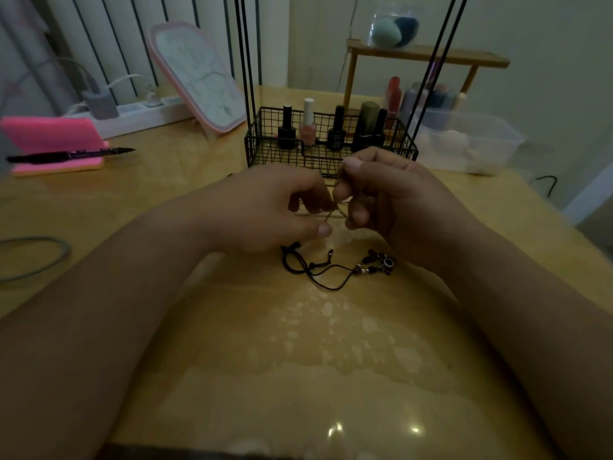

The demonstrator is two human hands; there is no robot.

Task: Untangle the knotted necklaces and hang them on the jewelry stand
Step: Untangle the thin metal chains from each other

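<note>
A thin metal chain necklace (337, 209) hangs between both hands just above the wooden table (298, 343). My left hand (275, 210) pinches its lower part between thumb and fingers. My right hand (391, 197) pinches the upper part, thumb on top. A black cord necklace with dark beads (335, 265) lies loose on the table right below the hands. The tall black rods (247, 61) rising from behind the wire basket may be the jewelry stand; their top is out of view.
A black wire basket (258, 144) of nail polish bottles stands just behind the hands. A pink-framed mirror (199, 78) leans at back left. A pink pad with a black pen (66, 154) lies far left, a clear plastic box (471, 141) at right, a wooden shelf (428, 56) behind.
</note>
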